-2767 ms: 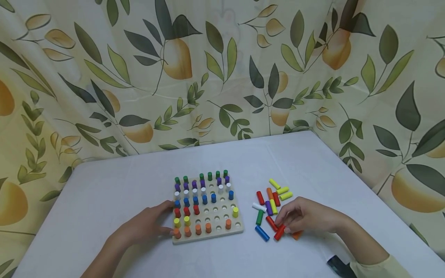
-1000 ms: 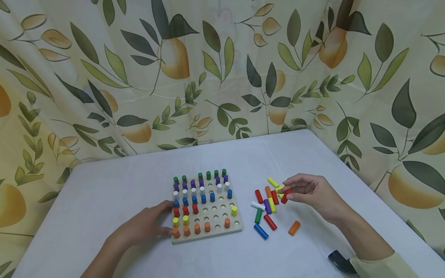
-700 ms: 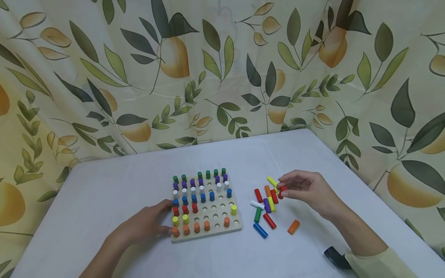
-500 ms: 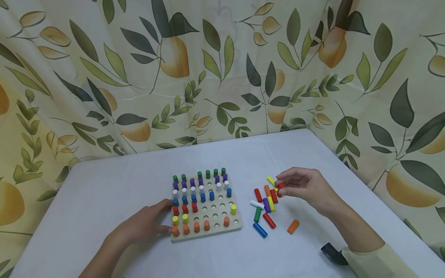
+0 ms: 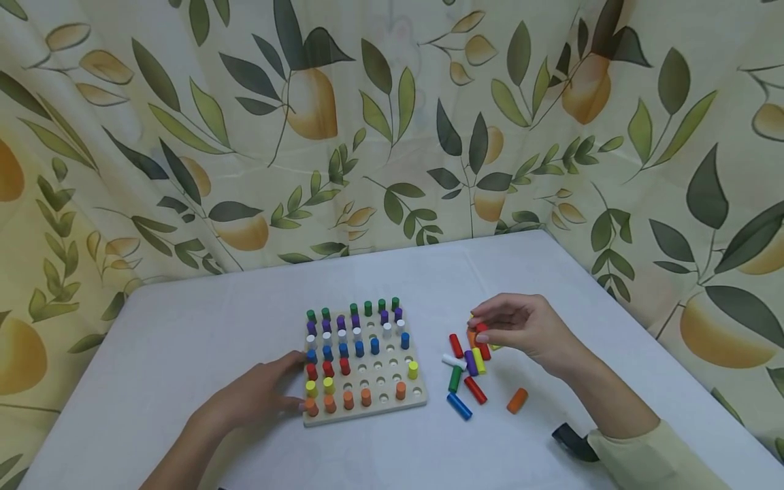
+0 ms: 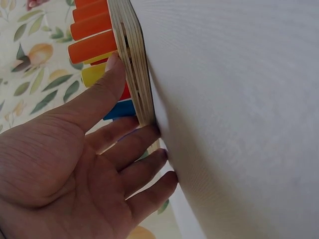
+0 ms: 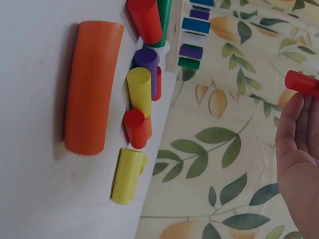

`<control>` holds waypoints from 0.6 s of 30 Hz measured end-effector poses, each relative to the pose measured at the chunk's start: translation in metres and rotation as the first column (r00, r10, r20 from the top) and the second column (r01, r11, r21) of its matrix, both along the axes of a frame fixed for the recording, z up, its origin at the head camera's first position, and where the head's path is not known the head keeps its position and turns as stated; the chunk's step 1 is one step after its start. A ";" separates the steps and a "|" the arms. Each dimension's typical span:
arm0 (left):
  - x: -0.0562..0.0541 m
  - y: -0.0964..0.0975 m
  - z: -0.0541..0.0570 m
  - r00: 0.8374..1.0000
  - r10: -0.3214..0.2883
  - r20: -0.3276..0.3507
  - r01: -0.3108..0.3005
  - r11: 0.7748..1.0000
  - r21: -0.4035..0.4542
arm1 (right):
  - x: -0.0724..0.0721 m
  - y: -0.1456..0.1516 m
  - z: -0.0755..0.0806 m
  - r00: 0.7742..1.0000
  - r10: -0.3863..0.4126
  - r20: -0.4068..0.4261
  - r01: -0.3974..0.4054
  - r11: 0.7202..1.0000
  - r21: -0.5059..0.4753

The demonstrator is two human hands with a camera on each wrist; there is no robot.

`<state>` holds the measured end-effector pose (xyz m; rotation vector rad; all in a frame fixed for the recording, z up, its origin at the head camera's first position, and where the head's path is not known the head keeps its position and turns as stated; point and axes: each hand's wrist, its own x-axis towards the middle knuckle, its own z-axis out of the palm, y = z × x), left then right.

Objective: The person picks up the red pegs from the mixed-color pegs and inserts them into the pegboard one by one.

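Note:
A pale wooden pegboard (image 5: pixel 367 414) lies on the table, with coloured pegs upright in rows by colour and several bare holes. My left hand (image 5: pixel 263 388) rests at the board's left edge. In the left wrist view, its thumb touches the edge beside an orange peg (image 6: pixel 92 47), the other fingers (image 6: pixel 144 172) reaching the cloth. Between thumb and fingertips, my right hand (image 5: pixel 523 325) pinches a red peg (image 5: pixel 481 328), held over the loose pegs; the right wrist view also shows this red peg (image 7: pixel 301 82). The hand partly hides pegs behind it.
Loose pegs lie right of the board, including a blue peg (image 5: pixel 459 407), a green peg (image 5: pixel 455 378), a white peg (image 5: pixel 453 361) and a purple peg (image 5: pixel 470 363). An orange peg (image 5: pixel 517 400) lies apart, nearer the right sleeve (image 5: pixel 649 456). A leaf-patterned curtain (image 5: pixel 392 170) hangs behind the table.
My right hand picked up a red peg from the near side of the loose pegs, lifted it away from me, then carried it left over them. The left hand stayed at the board's edge.

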<state>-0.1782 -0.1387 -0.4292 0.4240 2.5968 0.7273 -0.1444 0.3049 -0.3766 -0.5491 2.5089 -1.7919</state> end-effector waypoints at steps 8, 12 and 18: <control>0.000 0.002 0.002 1.000 0.008 0.009 -0.008 1.000 -0.003 | -0.004 -0.011 -0.001 1.000 0.024 0.011 -0.024 1.000 -0.015; 0.001 0.002 0.003 1.000 0.002 0.001 -0.002 1.000 -0.010 | -0.005 -0.017 -0.002 0.999 0.048 0.007 -0.047 0.999 -0.025; 0.001 0.002 0.004 1.000 0.002 -0.002 -0.002 1.000 -0.011 | -0.008 -0.026 -0.005 0.997 0.070 0.021 -0.069 0.997 -0.044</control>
